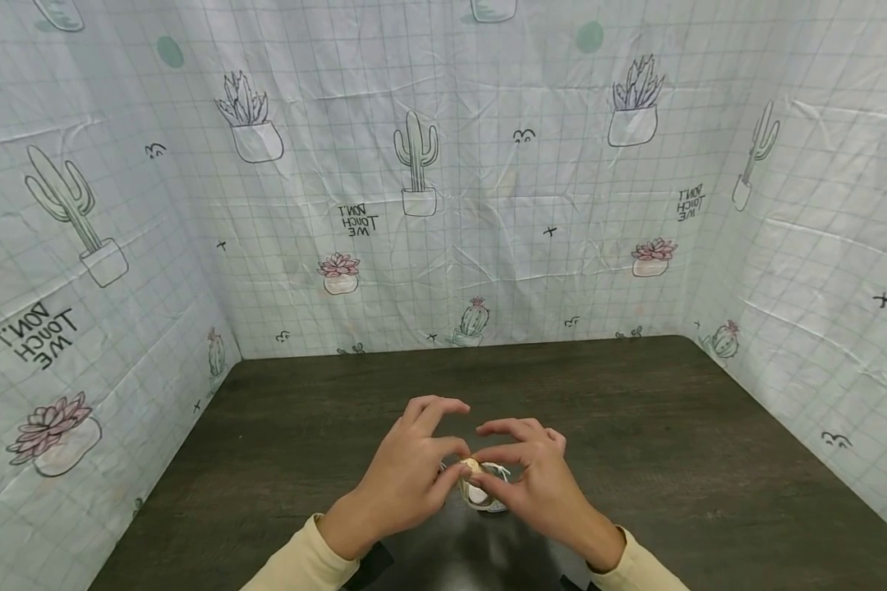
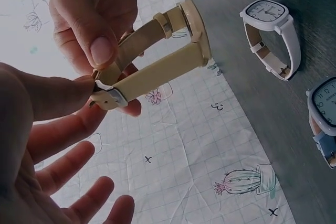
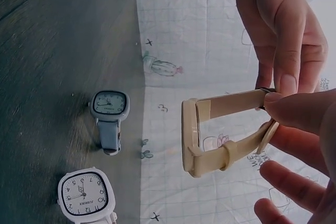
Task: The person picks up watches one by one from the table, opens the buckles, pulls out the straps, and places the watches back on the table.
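Note:
A beige wristwatch (image 2: 157, 74) hangs by its strap between my two hands, its case (image 3: 190, 140) at the far end of the loop. My left hand (image 1: 414, 464) pinches the strap at the metal buckle (image 2: 118, 97) between thumb and index finger. From the other side, my right hand (image 1: 535, 472) pinches the strap ends with thumb and index finger. The other fingers of both hands are spread away from the watch. Fingertips partly hide where the strap ends meet.
On the dark table (image 1: 303, 427) stand a white watch (image 2: 268, 14) and a watch with a blue strap (image 3: 109, 135), just beyond the held one. A pale curtain (image 1: 488, 172) with cactus prints surrounds the table at the back and sides.

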Demonstrator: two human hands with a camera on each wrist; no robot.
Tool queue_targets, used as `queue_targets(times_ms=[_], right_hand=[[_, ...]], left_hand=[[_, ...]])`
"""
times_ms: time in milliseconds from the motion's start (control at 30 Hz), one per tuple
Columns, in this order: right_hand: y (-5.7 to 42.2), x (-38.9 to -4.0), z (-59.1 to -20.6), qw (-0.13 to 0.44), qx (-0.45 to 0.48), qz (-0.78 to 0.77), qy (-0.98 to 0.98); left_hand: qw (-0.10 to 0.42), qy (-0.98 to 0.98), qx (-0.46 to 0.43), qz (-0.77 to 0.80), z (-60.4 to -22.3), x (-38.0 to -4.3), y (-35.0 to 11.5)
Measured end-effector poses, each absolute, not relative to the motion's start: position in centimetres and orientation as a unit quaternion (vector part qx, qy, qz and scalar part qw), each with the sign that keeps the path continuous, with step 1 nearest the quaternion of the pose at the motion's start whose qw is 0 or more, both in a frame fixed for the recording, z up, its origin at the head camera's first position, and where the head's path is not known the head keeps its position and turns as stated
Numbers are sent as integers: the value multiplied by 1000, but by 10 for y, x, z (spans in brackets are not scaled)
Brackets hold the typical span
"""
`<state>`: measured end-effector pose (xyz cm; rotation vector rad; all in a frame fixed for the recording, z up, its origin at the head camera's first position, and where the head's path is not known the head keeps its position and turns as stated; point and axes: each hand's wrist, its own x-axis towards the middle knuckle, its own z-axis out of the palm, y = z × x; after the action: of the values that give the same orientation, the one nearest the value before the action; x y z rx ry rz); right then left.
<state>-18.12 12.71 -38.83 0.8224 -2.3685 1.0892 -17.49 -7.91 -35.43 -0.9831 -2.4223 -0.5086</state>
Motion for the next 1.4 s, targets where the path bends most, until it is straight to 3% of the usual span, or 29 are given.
queue_targets(times_ms=[800,1400], right_hand=[[122,-181,-387,187,317,393,-843],[119,-179,-385,195,277,402,-851]], left_hand=[[210,-883,-361,-215,-356,-172,-84],[170,-890,-329,-266,-357,-171,-87]])
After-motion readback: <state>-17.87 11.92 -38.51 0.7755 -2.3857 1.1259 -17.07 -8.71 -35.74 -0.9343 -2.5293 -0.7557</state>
